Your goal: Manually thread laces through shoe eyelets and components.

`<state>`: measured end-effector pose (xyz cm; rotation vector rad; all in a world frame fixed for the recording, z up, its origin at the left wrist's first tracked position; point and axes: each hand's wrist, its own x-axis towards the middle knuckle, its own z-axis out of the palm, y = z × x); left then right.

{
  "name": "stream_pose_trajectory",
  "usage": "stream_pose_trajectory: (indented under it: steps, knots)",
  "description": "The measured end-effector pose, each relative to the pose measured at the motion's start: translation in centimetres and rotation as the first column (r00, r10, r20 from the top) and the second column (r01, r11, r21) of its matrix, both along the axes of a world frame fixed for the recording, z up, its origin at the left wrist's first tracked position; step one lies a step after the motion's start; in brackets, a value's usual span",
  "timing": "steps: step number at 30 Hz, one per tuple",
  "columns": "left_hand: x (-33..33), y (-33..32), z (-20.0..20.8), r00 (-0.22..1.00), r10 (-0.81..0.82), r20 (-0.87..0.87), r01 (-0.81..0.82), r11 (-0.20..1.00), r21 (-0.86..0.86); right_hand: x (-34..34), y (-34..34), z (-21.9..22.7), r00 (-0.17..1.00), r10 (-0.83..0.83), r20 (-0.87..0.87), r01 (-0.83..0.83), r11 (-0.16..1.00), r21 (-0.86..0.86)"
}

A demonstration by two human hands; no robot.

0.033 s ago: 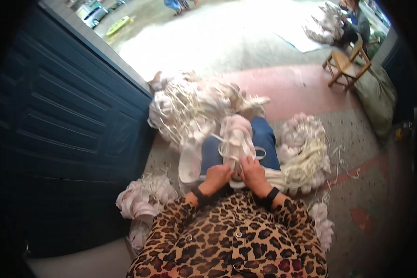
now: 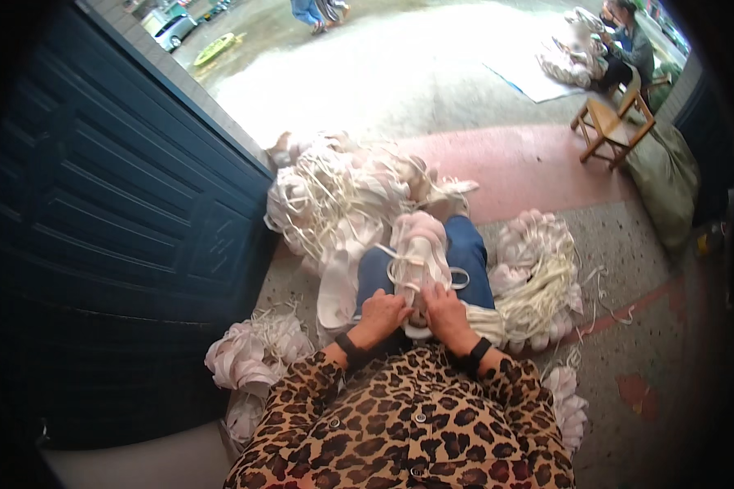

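Shoe upper: white and pale pink, soft and rounded at its far end; this upper [image 2: 432, 236] lies lengthwise across the person's blue jeans [image 2: 468, 251], between the knees.
Left hand [image 2: 381, 316]: fingers bent in and clamped on the upper's near left edge.
Right hand [image 2: 450, 316]: fingers likewise clamped on its near right edge, just beside the left hand.
Lace [image 2: 413, 260]: flat, white, looping out to both sides (the right loop is nearly a ring).
Far-left heap [image 2: 334, 183]: tangled stringy laces over limp, curved pieces.
Right bundle [image 2: 538, 281]: ruffled pink-white pieces at its far end, thick cream strands nearer.
Near-left pile [image 2: 249, 354]: folded, petal-like layers.
Blouse [image 2: 400, 407]: leopard-print cloth, round buttons.
Door [image 2: 122, 204]: dark blue, with raised rectangular panels, on the left.
Far right: a wooden chair [image 2: 605, 122] beside a slumped, creased olive sack [image 2: 665, 179].
Floor [image 2: 607, 232]: speckled grey, crossed by dull red bands.
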<state>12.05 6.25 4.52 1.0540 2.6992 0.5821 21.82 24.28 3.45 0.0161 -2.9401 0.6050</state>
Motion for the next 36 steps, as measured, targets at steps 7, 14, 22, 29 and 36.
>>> stream_pose_trajectory:
  steps: [7, 14, 22, 29, 36]
  knots:
    - [-2.4, -2.9, -1.1, 0.922, -0.055, 0.382, -0.023, 0.980, 0.198, -0.7, -0.3, 0.2, 0.993, 0.014, 0.117, -0.002, 0.995, -0.103]
    - [-0.5, -3.8, 3.2, 0.965, 0.059, 0.257, -0.120, 0.966, 0.229, -1.3, -0.7, 2.1, 0.989, 0.139, -0.043, -0.145, 0.973, -0.177]
    - [-6.3, -1.7, 1.9, 0.957, 0.257, -0.136, -0.191, 0.908, 0.373, -2.9, -2.4, 1.6, 0.963, 0.115, -0.245, -0.159, 0.973, -0.169]
    - [-9.8, 1.1, 0.2, 0.950, 0.286, -0.122, -0.225, 0.903, 0.367, -2.7, -1.9, 0.7, 0.906, 0.278, -0.320, -0.285, 0.958, 0.027]
    - [-12.3, -2.3, -0.1, 0.977, 0.215, 0.010, -0.211, 0.949, 0.233, -3.8, -1.1, 1.2, 0.913, 0.229, -0.338, -0.279, 0.954, -0.107]
